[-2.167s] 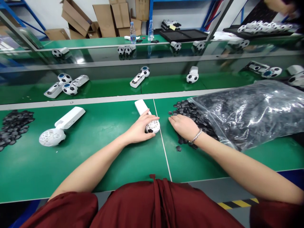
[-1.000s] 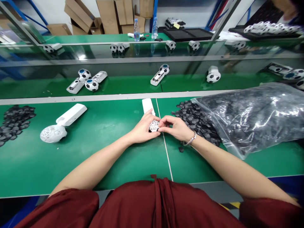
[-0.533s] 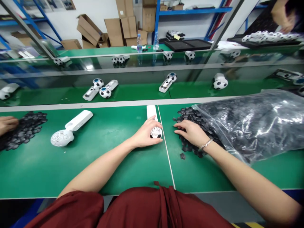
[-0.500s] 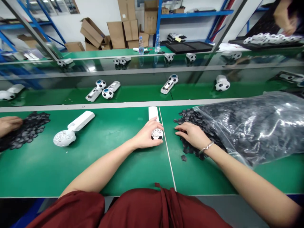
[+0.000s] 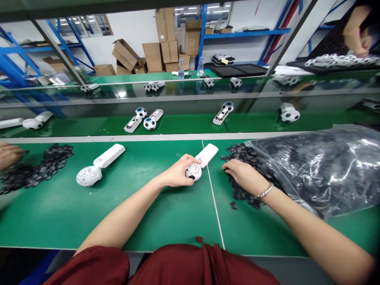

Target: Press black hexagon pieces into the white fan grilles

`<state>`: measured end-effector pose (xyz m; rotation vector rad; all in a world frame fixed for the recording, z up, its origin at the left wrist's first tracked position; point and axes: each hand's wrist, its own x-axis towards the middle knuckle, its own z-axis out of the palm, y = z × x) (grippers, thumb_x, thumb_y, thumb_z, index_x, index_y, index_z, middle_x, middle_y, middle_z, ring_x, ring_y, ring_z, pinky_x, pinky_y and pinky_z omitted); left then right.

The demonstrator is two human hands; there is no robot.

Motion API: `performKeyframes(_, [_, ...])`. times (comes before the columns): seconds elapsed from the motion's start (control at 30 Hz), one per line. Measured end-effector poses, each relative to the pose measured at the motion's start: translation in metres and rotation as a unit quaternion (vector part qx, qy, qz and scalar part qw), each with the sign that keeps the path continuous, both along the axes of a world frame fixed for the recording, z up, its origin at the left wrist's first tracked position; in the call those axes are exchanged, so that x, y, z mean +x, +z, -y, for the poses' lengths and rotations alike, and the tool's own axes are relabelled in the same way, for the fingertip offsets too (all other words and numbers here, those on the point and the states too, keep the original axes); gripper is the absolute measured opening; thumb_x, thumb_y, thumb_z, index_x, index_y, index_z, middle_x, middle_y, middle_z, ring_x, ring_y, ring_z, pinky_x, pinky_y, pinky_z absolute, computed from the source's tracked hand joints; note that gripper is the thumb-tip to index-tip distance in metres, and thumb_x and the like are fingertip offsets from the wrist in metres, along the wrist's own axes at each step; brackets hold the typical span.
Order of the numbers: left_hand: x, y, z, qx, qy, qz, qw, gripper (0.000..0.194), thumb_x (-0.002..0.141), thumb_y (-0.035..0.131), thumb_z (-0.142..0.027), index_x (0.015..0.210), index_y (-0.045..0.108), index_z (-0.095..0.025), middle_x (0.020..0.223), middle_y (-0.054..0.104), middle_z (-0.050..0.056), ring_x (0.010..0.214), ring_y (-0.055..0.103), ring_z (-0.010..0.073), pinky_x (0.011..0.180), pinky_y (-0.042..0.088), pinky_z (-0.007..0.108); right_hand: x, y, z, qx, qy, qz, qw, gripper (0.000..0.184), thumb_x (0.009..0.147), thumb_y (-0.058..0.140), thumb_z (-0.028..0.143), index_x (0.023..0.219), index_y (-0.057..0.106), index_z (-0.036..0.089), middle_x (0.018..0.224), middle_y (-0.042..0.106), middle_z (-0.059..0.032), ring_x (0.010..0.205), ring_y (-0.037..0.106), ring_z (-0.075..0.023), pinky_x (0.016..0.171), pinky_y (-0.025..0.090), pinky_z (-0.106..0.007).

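My left hand [image 5: 180,172] grips the round head of a white football-patterned device [image 5: 193,171], thumb and fingers on either side. Its flat white handle points up and to the right across the pale line on the bench. Black patches show at the ball's lower edge; the rest of its visible pattern is white. My right hand [image 5: 244,176], wearing a bracelet, is at the left side of a pile of small black pieces [image 5: 237,152]. Its fingertips are pinched together; what lies between them is hidden. One loose black pentagon piece [image 5: 234,205] lies nearer me.
A clear plastic bag [image 5: 326,170] of black pieces lies at right. Another white device [image 5: 89,175] rests at left, near a second black pile [image 5: 56,158] and another person's hand [image 5: 10,154]. Several devices sit on the green belt [image 5: 184,123] beyond a pale rail.
My left hand has turned the device, so its handle now slants right instead of pointing straight away. My right fingers have closed together at the pile. The view has tipped up slightly.
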<state>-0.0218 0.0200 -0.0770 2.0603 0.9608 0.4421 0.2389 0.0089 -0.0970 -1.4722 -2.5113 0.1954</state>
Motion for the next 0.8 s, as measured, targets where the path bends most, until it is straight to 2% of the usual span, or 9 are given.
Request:
performKeyframes(0.13, [0.002,-0.004,0.0,0.024,0.013,0.007,1.0,0.057,0.059,0.058,-0.014,0.115,0.048,-0.019,0.114,0.041,0.007,0.108,0.045,0.0228,0.096,0.037,0.037,-0.021,0.01,0.003,-0.024,0.014,-0.067,0.997,0.014,0.085,0.044,0.015,0.085,0.058,0.017,0.079,0.063,-0.0045,0.07,0.059,-0.0164,0.064,0.047,-0.028])
performKeyframes(0.27, [0.005,-0.011,0.001,0.043,0.027,0.027,0.998,0.055,0.059,0.059,-0.014,0.113,0.049,-0.02,0.11,0.042,0.006,0.109,0.044,0.0223,0.1,0.034,0.038,-0.035,0.018,0.006,-0.019,0.039,-0.18,0.983,0.015,0.084,0.048,0.02,0.086,0.062,0.02,0.082,0.065,-0.0041,0.076,0.06,-0.0162,0.071,0.048,-0.029])
performKeyframes(0.37, [0.005,-0.013,0.0,0.041,0.027,0.036,0.998,0.055,0.059,0.059,-0.013,0.112,0.048,-0.02,0.111,0.042,0.006,0.11,0.043,0.0221,0.101,0.032,0.038,-0.04,0.018,0.007,-0.057,0.006,-0.261,0.964,0.012,0.081,0.052,0.025,0.088,0.061,0.02,0.079,0.065,-0.0032,0.071,0.062,-0.0156,0.067,0.05,-0.029])
performKeyframes(0.47, [0.004,-0.011,-0.001,0.035,0.029,0.038,0.998,0.054,0.059,0.06,-0.014,0.112,0.048,-0.018,0.11,0.042,0.007,0.109,0.044,0.0218,0.101,0.032,0.038,-0.042,0.014,0.005,-0.106,-0.026,-0.301,0.947,0.012,0.076,0.059,0.03,0.079,0.059,0.019,0.07,0.064,-0.0016,0.062,0.061,-0.0149,0.059,0.05,-0.027])
performKeyframes(0.57, [0.002,-0.01,-0.003,0.031,0.026,0.037,0.998,0.055,0.059,0.06,-0.014,0.112,0.048,-0.019,0.11,0.043,0.006,0.109,0.044,0.0217,0.1,0.033,0.038,-0.041,0.012,0.003,-0.1,-0.023,-0.297,0.949,0.012,0.072,0.062,0.03,0.072,0.061,0.018,0.071,0.064,-0.002,0.061,0.06,-0.0148,0.057,0.05,-0.027])
performKeyframes(0.63, [0.001,-0.01,-0.004,0.032,0.014,0.035,0.999,0.055,0.059,0.06,-0.014,0.113,0.049,-0.02,0.11,0.043,0.005,0.108,0.044,0.0215,0.099,0.033,0.038,-0.042,0.012,0.002,-0.1,-0.019,-0.292,0.951,0.009,0.073,0.061,0.026,0.078,0.062,0.018,0.073,0.065,-0.0024,0.063,0.061,-0.015,0.059,0.05,-0.027])
performKeyframes(0.73, [0.0,-0.01,-0.005,0.037,-0.006,0.035,0.999,0.055,0.06,0.058,-0.014,0.114,0.048,-0.021,0.111,0.043,0.005,0.109,0.045,0.0214,0.099,0.034,0.037,-0.043,0.014,0.001,-0.079,0.024,-0.231,0.97,0.016,0.078,0.054,0.018,0.091,0.063,0.019,0.089,0.067,-0.0049,0.08,0.063,-0.0174,0.071,0.05,-0.03])
performKeyframes(0.8, [0.0,-0.01,-0.005,0.037,-0.005,0.029,0.999,0.056,0.06,0.057,-0.014,0.115,0.048,-0.02,0.113,0.042,0.006,0.109,0.044,0.022,0.098,0.035,0.037,-0.044,0.015,0.002,-0.05,0.053,-0.174,0.982,0.018,0.081,0.05,0.015,0.091,0.064,0.02,0.095,0.066,-0.0056,0.087,0.061,-0.0185,0.076,0.049,-0.031])
